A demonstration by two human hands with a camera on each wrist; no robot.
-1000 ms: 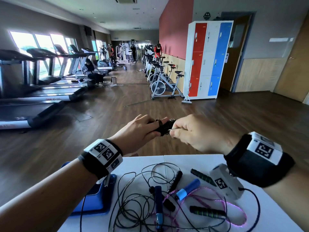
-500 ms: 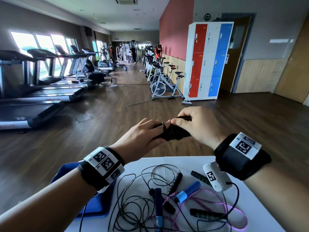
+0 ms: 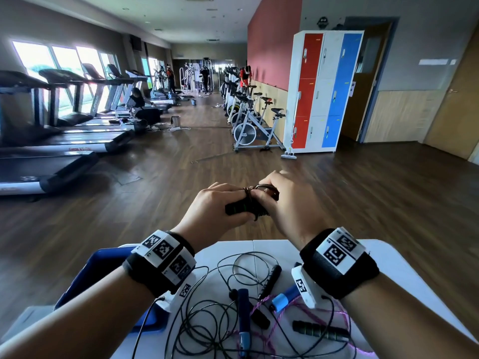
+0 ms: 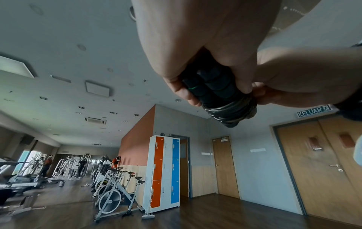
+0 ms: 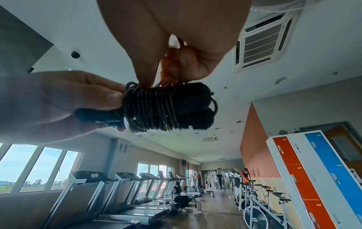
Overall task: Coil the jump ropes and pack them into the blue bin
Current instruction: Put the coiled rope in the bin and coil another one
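Observation:
Above the table's far edge my left hand [image 3: 215, 211] grips the two black handles of a jump rope [image 3: 246, 207], held side by side, with its thin black cord wound in tight turns around them [image 5: 154, 106]. My right hand [image 3: 282, 203] pinches the last bit of cord at the top of the winding [image 5: 172, 62]. The handles' green rings show in the left wrist view [image 4: 211, 86]. The blue bin [image 3: 101, 270] sits at the table's left, partly hidden by my left forearm. Its inside is not visible.
On the white table [image 3: 388, 257] lie tangled ropes: black cords [image 3: 207, 320], a blue handle [image 3: 243, 314], a light-blue handle [image 3: 283, 300], a pink rope [image 3: 272, 330], a black handle with green rings [image 3: 318, 330]. Beyond are treadmills [image 3: 51, 151], exercise bikes [image 3: 248, 125], lockers [image 3: 321, 92].
The right hand has carried the cord over the handles and come down onto the winding, closer to the left hand. The bundle has sunk slightly and the view has tilted a little.

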